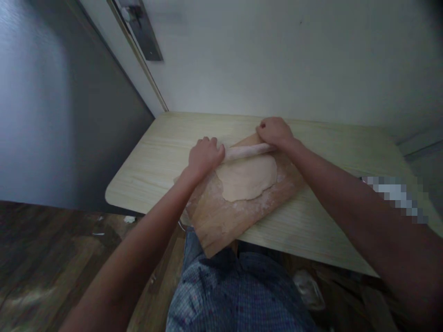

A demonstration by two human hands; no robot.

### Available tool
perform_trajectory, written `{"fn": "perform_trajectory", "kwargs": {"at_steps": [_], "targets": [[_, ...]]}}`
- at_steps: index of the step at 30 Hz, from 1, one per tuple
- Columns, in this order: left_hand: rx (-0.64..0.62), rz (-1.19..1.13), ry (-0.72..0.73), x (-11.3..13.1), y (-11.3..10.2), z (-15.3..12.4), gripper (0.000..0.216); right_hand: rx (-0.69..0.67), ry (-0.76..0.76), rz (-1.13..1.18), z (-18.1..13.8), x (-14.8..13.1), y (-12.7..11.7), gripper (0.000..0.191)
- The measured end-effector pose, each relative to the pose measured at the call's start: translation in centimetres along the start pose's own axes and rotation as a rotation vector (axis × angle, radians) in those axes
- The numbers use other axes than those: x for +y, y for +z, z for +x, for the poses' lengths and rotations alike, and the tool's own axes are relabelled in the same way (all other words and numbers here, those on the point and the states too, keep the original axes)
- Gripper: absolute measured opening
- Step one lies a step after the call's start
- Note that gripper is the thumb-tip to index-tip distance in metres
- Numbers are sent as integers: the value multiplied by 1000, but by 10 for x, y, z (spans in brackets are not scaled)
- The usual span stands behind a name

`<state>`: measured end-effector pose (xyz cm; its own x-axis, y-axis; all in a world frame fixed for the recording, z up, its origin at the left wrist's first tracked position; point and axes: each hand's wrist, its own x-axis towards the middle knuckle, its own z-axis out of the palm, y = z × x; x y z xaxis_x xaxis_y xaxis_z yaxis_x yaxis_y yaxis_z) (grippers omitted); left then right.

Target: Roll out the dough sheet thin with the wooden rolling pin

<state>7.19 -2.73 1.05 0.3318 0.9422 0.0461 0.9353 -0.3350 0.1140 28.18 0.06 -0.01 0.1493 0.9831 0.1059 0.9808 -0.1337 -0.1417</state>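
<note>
A pale rolling pin (247, 151) lies across the far edge of a flattened sheet of dough (247, 179). My left hand (206, 154) is closed around the pin's left end. At the other end, my right hand (275, 131) is curled over the pin, its fingers folded in. The dough is cream-coloured and roughly oval with an uneven rim. Under it is a wooden board (221, 228), dusted with flour and turned at an angle, one corner jutting past the table's near edge. Both pin ends are hidden by my hands.
The board rests on a light wood table (138, 180) against a white wall. A door with a metal lock plate (145, 37) stands at the back left. A blurred-out object (394, 196) lies at the right. A clear plastic container (309, 289) sits below the table.
</note>
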Motion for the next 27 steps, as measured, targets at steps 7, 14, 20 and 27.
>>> {"fn": "perform_trajectory", "kwargs": {"at_steps": [7,14,20,27], "targets": [[70,78,77,3,4,-20,44,-215,-162,-47,-21,8,-8,50],[92,111,156,1,3,-29,45,-205,-100,-68,-61,9,-11,46],[158,89,179,3,5,-51,43,169,-95,-47,-117,-2,-8,53],[201,85,170,4,11,-73,38,263,-191,-103,-163,-9,0,45]]}}
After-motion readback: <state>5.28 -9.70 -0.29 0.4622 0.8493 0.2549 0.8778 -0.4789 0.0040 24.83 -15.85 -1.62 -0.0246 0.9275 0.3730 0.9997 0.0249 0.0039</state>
